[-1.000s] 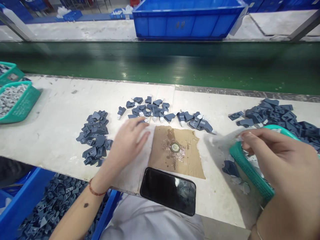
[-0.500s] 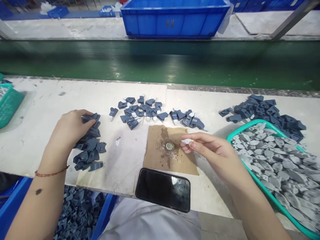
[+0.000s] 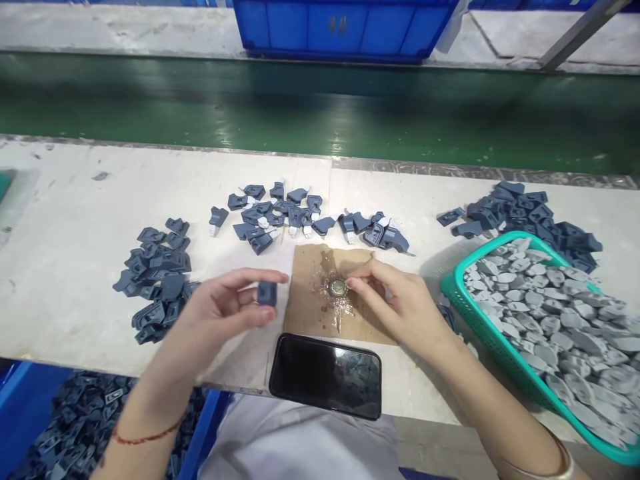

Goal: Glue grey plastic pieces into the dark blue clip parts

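Between the thumb and fingers of my left hand is a dark blue-grey plastic part, held just left of the brown cardboard. My right hand is pinched at the small round metal piece on the wet middle of the cardboard; its fingertips hide whatever they hold. A heap of dark parts lies to the left of my left hand. Beyond the cardboard, dark parts with pale pieces attached are spread about.
A black phone lies at the table's front edge. On the right stand a green basket of pale grey pieces and another dark heap. A blue crate sits past the green belt; a blue bin is below left.
My left hand has moved right, away from the left heap, with one dark part. My right hand has brought the pale piece's end of its grip left and down to the round metal piece.
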Demonstrator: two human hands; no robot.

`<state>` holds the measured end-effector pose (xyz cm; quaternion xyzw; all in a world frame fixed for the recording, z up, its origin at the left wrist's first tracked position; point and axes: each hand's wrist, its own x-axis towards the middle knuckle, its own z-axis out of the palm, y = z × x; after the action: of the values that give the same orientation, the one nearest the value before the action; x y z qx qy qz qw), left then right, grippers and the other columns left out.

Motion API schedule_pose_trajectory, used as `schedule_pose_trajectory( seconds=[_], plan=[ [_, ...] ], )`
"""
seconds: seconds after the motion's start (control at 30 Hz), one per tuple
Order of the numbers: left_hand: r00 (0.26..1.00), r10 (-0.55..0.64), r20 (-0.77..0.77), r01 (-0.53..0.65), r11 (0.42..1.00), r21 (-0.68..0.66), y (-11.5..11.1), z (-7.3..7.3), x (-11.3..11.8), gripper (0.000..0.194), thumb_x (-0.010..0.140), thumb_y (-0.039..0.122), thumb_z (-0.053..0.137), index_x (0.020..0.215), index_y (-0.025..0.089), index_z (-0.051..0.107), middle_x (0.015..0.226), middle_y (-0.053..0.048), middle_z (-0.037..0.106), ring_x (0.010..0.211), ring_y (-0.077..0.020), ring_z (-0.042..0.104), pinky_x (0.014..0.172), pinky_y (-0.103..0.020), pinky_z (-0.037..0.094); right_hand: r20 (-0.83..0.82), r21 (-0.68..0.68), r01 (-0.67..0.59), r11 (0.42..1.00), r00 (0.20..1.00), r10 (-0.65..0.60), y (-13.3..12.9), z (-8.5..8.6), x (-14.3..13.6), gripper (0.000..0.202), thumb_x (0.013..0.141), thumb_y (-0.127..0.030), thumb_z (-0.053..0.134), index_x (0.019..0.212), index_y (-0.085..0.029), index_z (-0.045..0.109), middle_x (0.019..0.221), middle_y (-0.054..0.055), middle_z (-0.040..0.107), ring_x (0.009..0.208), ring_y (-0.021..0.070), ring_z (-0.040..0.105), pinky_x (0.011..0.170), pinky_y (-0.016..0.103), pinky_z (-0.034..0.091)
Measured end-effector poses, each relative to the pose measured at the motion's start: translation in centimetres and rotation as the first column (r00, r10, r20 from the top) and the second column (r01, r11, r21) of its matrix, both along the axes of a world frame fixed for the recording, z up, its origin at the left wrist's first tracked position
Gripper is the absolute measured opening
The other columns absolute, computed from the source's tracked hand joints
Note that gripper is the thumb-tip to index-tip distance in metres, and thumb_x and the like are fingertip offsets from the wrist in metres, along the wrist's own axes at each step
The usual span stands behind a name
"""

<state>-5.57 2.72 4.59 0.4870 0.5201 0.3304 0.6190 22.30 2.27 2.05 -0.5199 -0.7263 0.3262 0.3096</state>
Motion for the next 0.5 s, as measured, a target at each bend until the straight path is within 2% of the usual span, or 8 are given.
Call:
schedule_pose_trajectory(
  seconds=[0.1,0.23,0.4,0.5],
  plan=[
    [0.992,-0.032,0.124,0.038,0.998,-0.049,-1.4,-1.1,2.4,0.018,0.085,0.027,0.080,0.102,0.024,0.080,0.101,-0.006,0.080,0.068,-0.0126,0.068,0.062,-0.023,0.057,0.079,0.084,-0.115,0.990,0.991,0.109,0.5,-0.2,-0.3,0.017,0.103,-0.023,0.053,0.088,-0.020,0.062,0.082,0.003,0.068,0.077,0.0169,0.064,0.071,0.028,0.047],
    [0.975,0.020,0.223,-0.002,0.997,-0.083,-2.3,-1.9,4.2,0.018,0.087,0.025,0.077,0.105,0.022,0.076,0.100,-0.006,0.079,0.072,-0.0132,0.069,0.066,-0.023,0.058,0.132,0.101,-0.204,0.974,0.973,0.190,0.9,-0.9,-0.6,0.016,0.103,-0.022,0.052,0.090,-0.021,0.061,0.084,0.005,0.068,0.081,0.0194,0.065,0.074,0.030,0.048],
    [0.975,0.067,0.211,-0.056,0.997,-0.056,-2.7,-2.8,4.9,0.015,0.082,0.024,0.082,0.096,0.020,0.076,0.105,-0.008,0.079,0.088,-0.0189,0.072,0.072,-0.026,0.059,0.134,0.117,-0.227,0.967,0.968,0.211,0.8,-1.3,-0.6,0.016,0.104,-0.022,0.051,0.089,-0.020,0.059,0.084,0.005,0.068,0.081,0.0198,0.064,0.074,0.030,0.048],
    [0.978,0.092,0.185,-0.092,0.996,-0.013,-2.9,-3.3,5.0,0.018,0.085,0.025,0.079,0.103,0.022,0.079,0.118,-0.008,0.075,0.103,-0.0209,0.071,0.081,-0.028,0.060,0.130,0.110,-0.235,0.966,0.967,0.220,0.7,-1.2,-0.7,0.015,0.104,-0.022,0.051,0.091,-0.020,0.059,0.084,0.005,0.067,0.081,0.0193,0.064,0.074,0.030,0.048]
  ],
)
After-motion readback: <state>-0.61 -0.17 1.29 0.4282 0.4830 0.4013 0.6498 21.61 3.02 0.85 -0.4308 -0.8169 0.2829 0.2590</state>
